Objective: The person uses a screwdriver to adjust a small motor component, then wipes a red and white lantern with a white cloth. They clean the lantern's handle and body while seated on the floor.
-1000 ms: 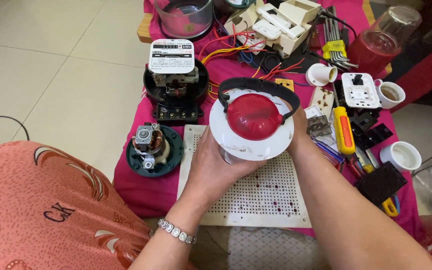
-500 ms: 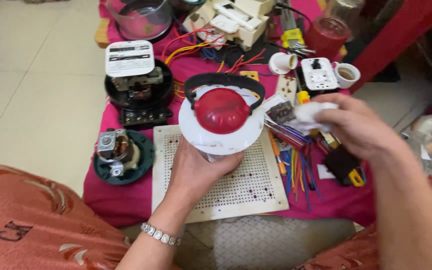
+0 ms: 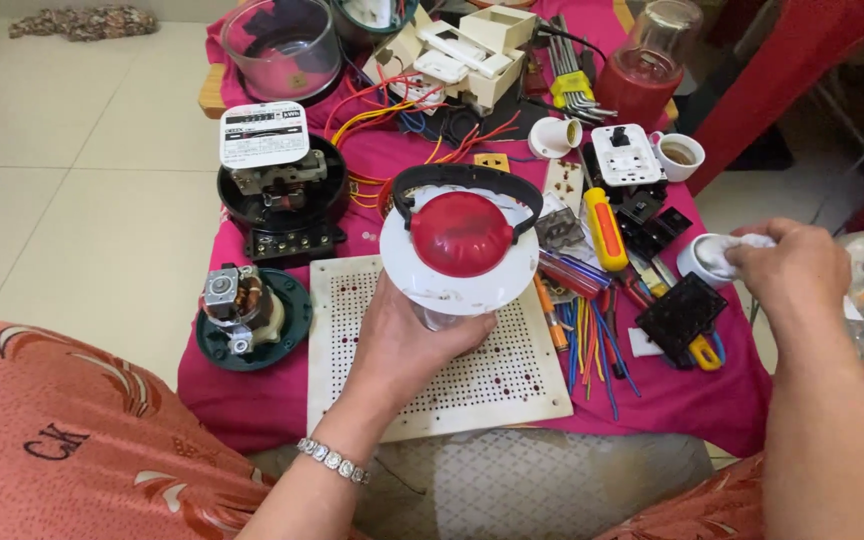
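My left hand (image 3: 407,345) grips the red-domed lamp (image 3: 460,250); right hand (image 3: 787,270) pinches white cloth (image 3: 727,252) right of it, wiping next.

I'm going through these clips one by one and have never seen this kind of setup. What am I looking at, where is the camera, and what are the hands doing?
There is no machine here: a person works with two bare hands, and the single camera sits on their head, looking down.

The left hand holds up a round white lid with a red dome and a black strap across its top. The right hand presses a white cloth at a small white cup, off to the right.

Below lies a pink cloth-covered table crowded with parts: a white perforated board, a small motor on a green base, a black round meter, a yellow-handled screwdriver, coloured wires and switch plates.
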